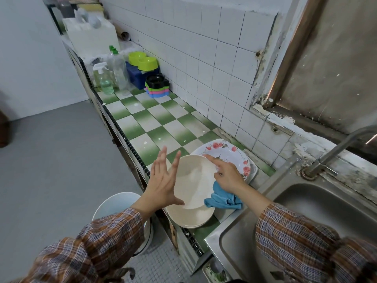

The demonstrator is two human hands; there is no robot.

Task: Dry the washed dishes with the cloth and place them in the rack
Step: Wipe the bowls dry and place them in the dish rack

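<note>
A cream plate (193, 180) is tilted up on edge above a stack of cream plates (189, 218) at the counter's front edge. My left hand (163, 180) supports its left rim with straight fingers, thumb under the lower edge. My right hand (228, 176) grips a blue cloth (222, 201) in its curled fingers, and its index finger points out over the plate's upper rim. Behind them a floral plate (228, 151) lies on the green-and-white checked counter (155, 123).
A steel sink (306, 221) with a faucet (334, 152) is to the right. A white bucket (114, 205) stands on the floor below the counter. Spray bottles (106, 80) and stacked coloured bowls (157, 84) crowd the counter's far end.
</note>
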